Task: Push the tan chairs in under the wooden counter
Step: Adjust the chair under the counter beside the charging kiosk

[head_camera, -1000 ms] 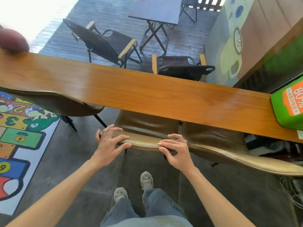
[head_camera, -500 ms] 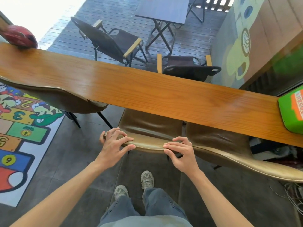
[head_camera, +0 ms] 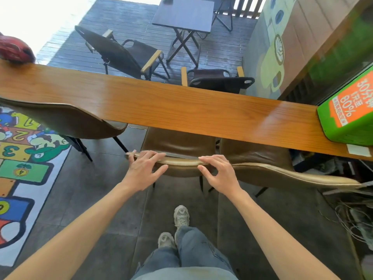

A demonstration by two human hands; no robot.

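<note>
Tan leather middle chair (head_camera: 177,144), seat under wooden counter (head_camera: 181,110); both hands' grip spread flat on its backrest.

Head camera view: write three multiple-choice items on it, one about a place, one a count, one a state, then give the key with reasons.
1. Where does the green box stand?
A. On the right end of the wooden counter
B. On the floor rug
C. On the middle chair's seat

2. How many tan chairs are at the counter?
A. One
B. Three
C. Five

3. How do the hands meet the middle chair?
A. Both hang clear of it
B. Both rest on its backrest top, fingers mostly straight
C. One lifts it by a leg

Key: 1 A, the box sits on the counter's right end. 2 B, the left chair, middle chair and right chair show. 3 B, the left hand and right hand lie on the backrest edge.
</note>
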